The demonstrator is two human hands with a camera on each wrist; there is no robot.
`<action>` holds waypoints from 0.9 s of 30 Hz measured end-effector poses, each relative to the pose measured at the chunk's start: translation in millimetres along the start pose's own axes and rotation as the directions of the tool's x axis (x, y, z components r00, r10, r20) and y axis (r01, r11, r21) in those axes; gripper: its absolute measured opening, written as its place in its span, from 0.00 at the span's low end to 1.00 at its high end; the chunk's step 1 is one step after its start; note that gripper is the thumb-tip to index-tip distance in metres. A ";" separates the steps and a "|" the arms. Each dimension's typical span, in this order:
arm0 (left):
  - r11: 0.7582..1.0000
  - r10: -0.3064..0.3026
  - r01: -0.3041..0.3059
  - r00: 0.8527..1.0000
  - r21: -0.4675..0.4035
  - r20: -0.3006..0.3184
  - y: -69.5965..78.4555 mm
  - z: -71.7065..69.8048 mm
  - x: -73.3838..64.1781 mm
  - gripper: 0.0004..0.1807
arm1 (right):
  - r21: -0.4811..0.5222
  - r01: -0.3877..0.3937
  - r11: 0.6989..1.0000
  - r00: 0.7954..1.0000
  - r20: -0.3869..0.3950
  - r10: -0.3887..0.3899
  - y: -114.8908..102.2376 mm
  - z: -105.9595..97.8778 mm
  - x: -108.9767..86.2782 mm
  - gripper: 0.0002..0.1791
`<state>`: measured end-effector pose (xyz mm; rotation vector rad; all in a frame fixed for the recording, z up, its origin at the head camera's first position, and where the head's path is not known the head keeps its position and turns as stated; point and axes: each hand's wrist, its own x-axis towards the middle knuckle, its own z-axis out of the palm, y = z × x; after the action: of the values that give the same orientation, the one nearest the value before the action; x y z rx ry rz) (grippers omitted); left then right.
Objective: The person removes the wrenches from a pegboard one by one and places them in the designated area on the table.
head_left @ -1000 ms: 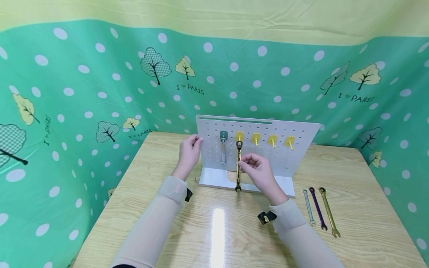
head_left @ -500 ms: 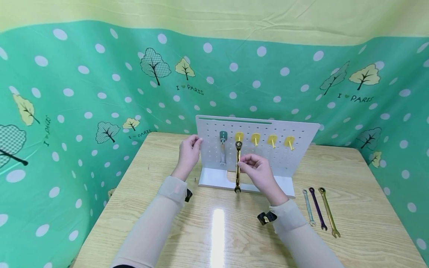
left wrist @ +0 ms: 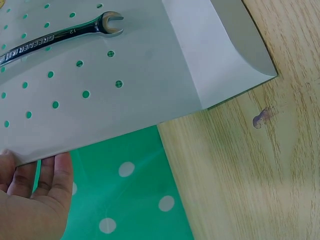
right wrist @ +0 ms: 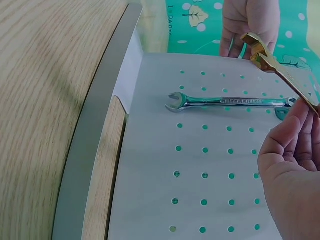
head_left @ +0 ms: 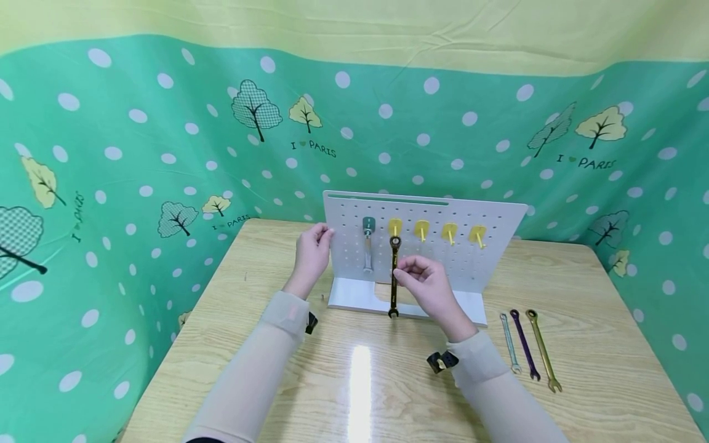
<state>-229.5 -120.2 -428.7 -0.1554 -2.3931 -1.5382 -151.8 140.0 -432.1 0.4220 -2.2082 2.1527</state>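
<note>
Holding the gold combination wrench [head_left: 394,289]: It is pinched near mid-shank between the thumb and fingers of the right hand [head_left: 421,277], and is held upright before the pegboard [head_left: 465,264], with its ring end [head_left: 395,242] up and its forked end [head_left: 393,314] down.
Second yellow tool hook [head_left: 395,225]: The ring is seen just below and in front of it. Whether the peg has been entered cannot be told, so the pinch is best not loosened until the weight is felt to be taken.
Ring angle: The ring should be squared to the peg and slid on gently, without twisting. In the right wrist view the forked end stands off the board, which should leave room for this.
Pegboard edge: The left side is gripped by the left hand [head_left: 312,252]. Light, steady counter-pressure is advised there, since the board could be pushed back.
Silver wrench [right wrist: 240,101]: It hangs from the green hook [head_left: 368,223], near the gold one, and should not be knocked.
Worktop [head_left: 399,394]: The small silver wrench [head_left: 511,344], purple wrench [head_left: 525,346] and pale gold wrench [head_left: 544,351] lie side by side at the right, and can be left undisturbed.
</note>
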 end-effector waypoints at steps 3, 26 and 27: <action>1.000 -0.006 0.006 1.000 0.000 0.002 0.9 0.0 0.0 0.10 | -0.010 0.010 1.000 1.000 0.004 -0.010 0.0 -1.0 -1.5 0.07; 1.000 -0.020 0.020 1.000 -0.006 0.015 1.2 -1.3 -1.3 0.10 | -0.062 -0.023 0.998 0.998 -0.067 0.018 6.6 -18.6 -19.3 0.06; 1.000 -0.019 0.019 1.000 -0.006 0.017 1.4 -1.4 -1.5 0.10 | -0.064 -0.026 0.998 0.997 -0.072 0.021 7.0 -19.9 -20.1 0.06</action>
<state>-227.5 -120.8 -427.4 -0.1483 -2.4100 -1.5588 -137.2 163.2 -442.3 0.3133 -2.2487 2.0657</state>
